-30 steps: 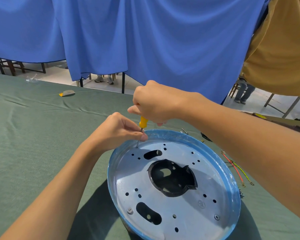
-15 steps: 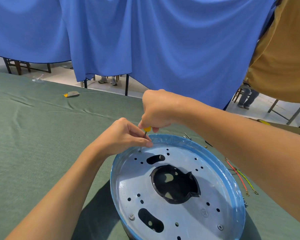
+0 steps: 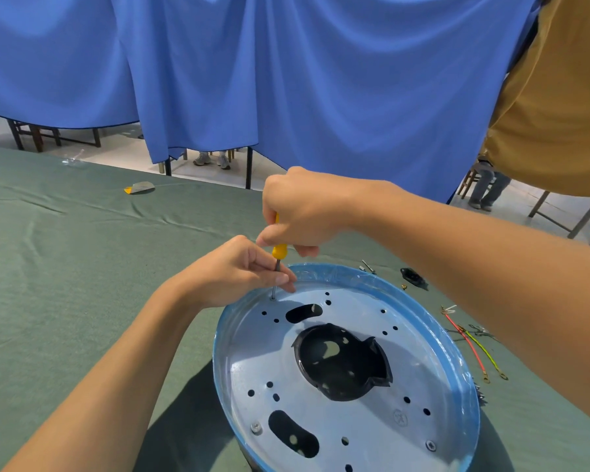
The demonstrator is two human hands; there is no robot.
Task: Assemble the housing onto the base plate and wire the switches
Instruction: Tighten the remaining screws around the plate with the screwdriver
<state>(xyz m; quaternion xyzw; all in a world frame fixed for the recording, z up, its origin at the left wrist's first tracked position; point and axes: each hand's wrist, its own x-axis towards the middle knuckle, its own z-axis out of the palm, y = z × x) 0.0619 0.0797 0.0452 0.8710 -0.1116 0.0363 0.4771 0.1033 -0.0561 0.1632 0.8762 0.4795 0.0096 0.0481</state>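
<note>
Two hands are meeting at centre frame. The right hand (image 3: 300,209) is curling tightly round a yellow screwdriver (image 3: 279,252); the left hand (image 3: 239,267) is pinching its shaft, steadying the tip in a hole (image 3: 273,298) at the upper-left edge of the base plate (image 3: 355,420), lower right. Since a second ago the tip is staying put while the grip is turning, so the fastening is probably tightening; wires (image 3: 470,345) at right are waiting.

Hanging beyond the right hand (image 3: 300,209), a blue fabric curtain (image 3: 321,80); lying well left of the left hand (image 3: 232,270) on wrinkled green table cloth (image 3: 48,284), a flat yellow-and-grey scrap (image 3: 139,188); showing up-right of both, a mustard-yellow shirt (image 3: 559,114).
</note>
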